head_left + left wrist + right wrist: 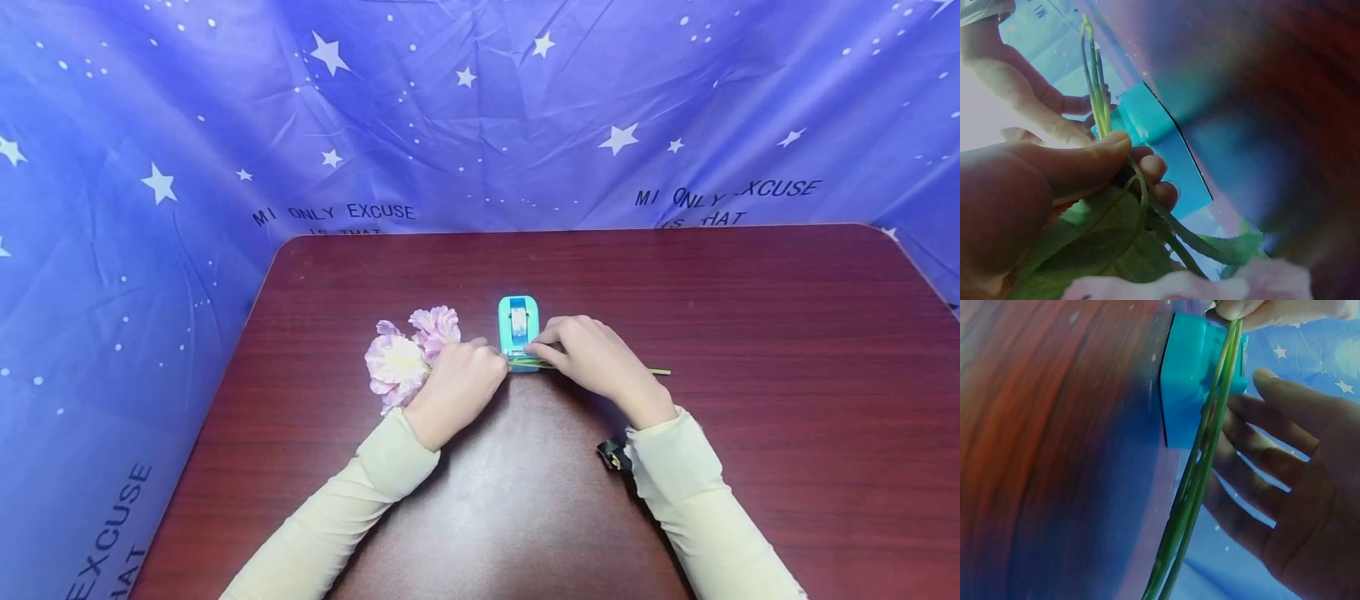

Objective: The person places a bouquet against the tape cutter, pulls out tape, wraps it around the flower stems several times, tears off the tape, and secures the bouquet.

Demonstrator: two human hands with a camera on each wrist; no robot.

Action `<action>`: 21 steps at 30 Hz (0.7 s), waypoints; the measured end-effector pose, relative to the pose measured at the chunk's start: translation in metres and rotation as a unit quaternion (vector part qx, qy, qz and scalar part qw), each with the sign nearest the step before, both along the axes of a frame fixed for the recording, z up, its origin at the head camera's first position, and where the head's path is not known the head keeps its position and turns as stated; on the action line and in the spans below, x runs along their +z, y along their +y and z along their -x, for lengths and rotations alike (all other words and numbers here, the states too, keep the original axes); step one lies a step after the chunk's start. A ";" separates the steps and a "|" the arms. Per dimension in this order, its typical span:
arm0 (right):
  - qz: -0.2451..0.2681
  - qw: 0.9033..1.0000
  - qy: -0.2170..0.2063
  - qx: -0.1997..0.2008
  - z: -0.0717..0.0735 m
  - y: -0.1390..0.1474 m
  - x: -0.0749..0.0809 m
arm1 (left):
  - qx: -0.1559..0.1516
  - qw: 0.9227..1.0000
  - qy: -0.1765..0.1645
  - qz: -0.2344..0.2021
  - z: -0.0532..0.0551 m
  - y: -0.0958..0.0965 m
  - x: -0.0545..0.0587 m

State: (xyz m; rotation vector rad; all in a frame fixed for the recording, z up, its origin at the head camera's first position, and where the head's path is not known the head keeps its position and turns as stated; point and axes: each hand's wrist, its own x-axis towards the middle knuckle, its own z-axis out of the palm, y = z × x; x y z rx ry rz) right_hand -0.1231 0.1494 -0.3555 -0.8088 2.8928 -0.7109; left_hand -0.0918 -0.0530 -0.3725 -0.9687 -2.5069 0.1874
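A turquoise tape dispenser [505, 325] with a roll of tape stands on the table between both hands. My left hand [459, 383] pinches the green stems [1194, 481] of artificial pink flowers [397, 367] between thumb and fingers, right by the dispenser's near end. The blossoms lie left of that hand, and green leaves [1107, 240] hang below its thumb in the left wrist view. My right hand [588, 354] reaches to the dispenser's near end, its thumb apart from the loosely extended fingers [1266, 450]. The stems run past its palm, and their tips emerge beyond the wrist.
The dark red wooden table [787, 400] spreads around the hands, its far edge against a blue star-printed curtain [480, 125]. A small black object [615, 456] shows beside the right cuff. Another part of the curtain hangs along the table's left side.
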 end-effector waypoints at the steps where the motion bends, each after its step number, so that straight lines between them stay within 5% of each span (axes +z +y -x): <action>1: -0.002 1.000 -0.002 -0.002 0.001 -0.002 0.000 | 0.000 1.000 0.000 0.001 0.000 0.000 0.000; 9: -0.012 0.999 -0.017 -0.042 0.005 -0.012 0.001 | 0.002 1.000 0.005 0.004 0.000 0.002 -0.002; 21: 0.018 0.999 -0.002 -0.046 0.006 -0.014 -0.002 | 0.002 1.000 0.001 0.003 0.001 0.000 -0.002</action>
